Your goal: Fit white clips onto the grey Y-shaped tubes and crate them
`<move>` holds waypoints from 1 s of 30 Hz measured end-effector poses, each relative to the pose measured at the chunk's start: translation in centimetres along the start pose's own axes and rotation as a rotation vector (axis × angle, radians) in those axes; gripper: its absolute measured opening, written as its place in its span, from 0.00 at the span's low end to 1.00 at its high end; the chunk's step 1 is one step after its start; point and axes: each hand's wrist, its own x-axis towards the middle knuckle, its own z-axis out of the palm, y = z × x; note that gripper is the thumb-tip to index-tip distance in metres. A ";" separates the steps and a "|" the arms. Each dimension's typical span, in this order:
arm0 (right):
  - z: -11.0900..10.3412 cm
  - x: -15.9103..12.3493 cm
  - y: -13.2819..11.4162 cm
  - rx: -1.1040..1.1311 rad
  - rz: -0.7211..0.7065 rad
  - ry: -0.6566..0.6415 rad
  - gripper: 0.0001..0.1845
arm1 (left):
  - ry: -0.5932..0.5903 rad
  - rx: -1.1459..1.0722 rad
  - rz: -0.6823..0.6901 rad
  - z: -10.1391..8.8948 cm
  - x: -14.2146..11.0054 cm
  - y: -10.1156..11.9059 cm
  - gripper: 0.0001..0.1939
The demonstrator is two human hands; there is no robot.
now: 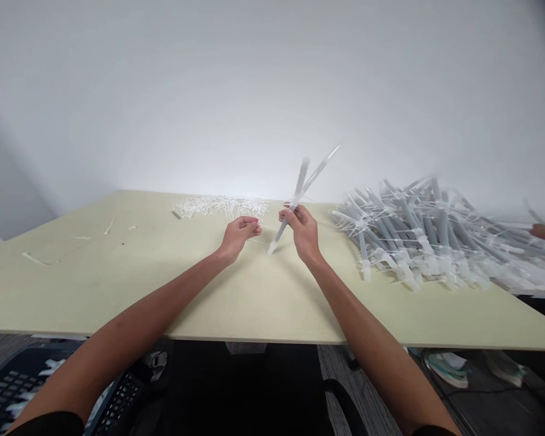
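R hand (303,231) w/ clear plastic tubes (301,178)

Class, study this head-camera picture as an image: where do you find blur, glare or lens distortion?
In the head view, the tubes in the right hand are motion-blurred; the wall glares brightest just above the table; the wide lens stretches the scene toward the edges.
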 end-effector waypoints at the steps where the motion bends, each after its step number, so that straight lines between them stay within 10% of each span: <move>1: 0.0 0.0 0.5 -0.062 0.018 -0.019 0.16 | 0.006 0.018 -0.015 0.0 0.0 -0.1 0.14; 11: -0.9 0.2 2.7 -0.542 0.170 -0.246 0.20 | -0.064 0.043 -0.147 0.3 -0.4 -1.0 0.13; 30: -1.6 0.1 2.2 -0.446 0.239 -0.373 0.17 | -0.149 0.478 -0.025 1.9 -2.4 -1.3 0.28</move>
